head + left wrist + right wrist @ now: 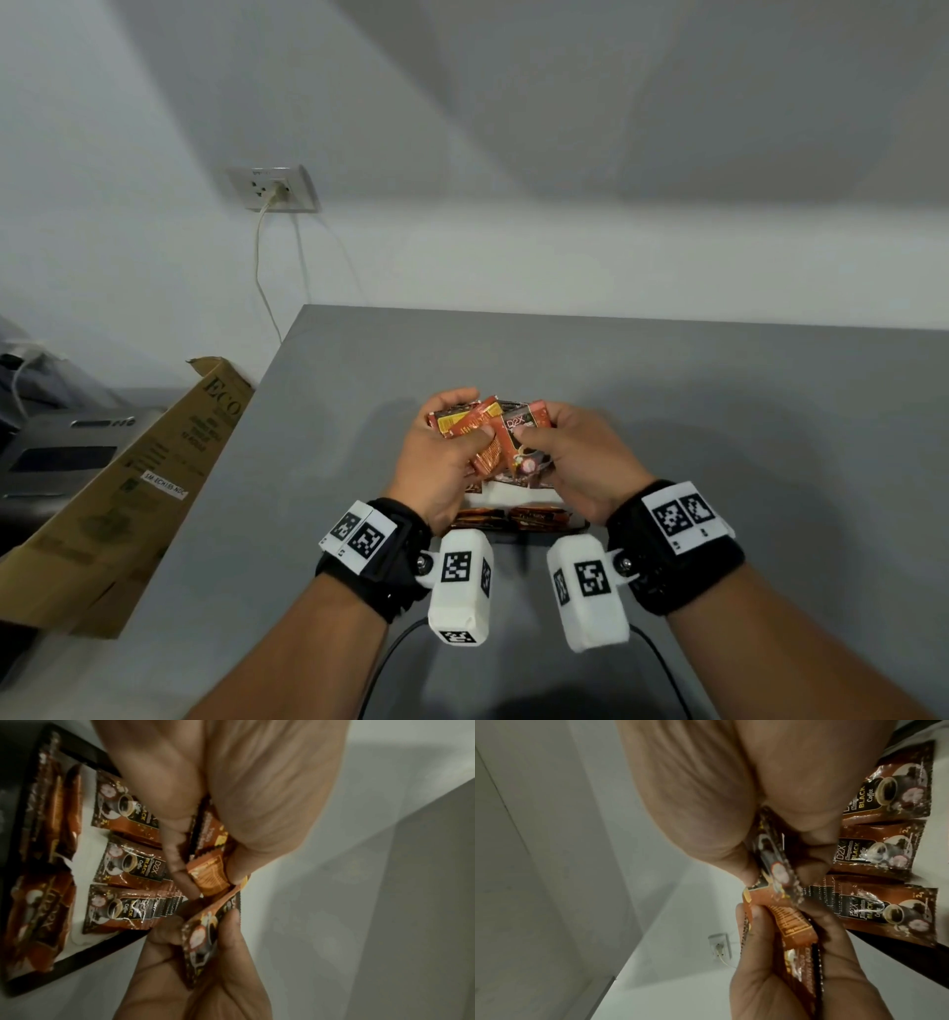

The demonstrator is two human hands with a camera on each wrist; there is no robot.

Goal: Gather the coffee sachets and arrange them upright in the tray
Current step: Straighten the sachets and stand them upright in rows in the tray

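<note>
Both hands hover over the tray [518, 496], a black-rimmed tray [102, 945] with a white liner. My left hand [462, 437] grips a bundle of orange coffee sachets [477, 429], also seen in the left wrist view as the bundle [210, 880]. My right hand [544, 437] pinches one brown D2X sachet [521, 426] between thumb and fingers at the bundle's edge; this sachet [849, 866] shows close up. Several D2X sachets [128, 862] sit in rows inside the tray, and more sachets [513, 516] lie at its near side.
The grey table [719, 437] meets a white wall. A tilted cardboard box [128, 488] leans at the table's left edge. A wall socket [272, 187] with a cable hangs above it. A black cable [395, 647] runs near my forearms.
</note>
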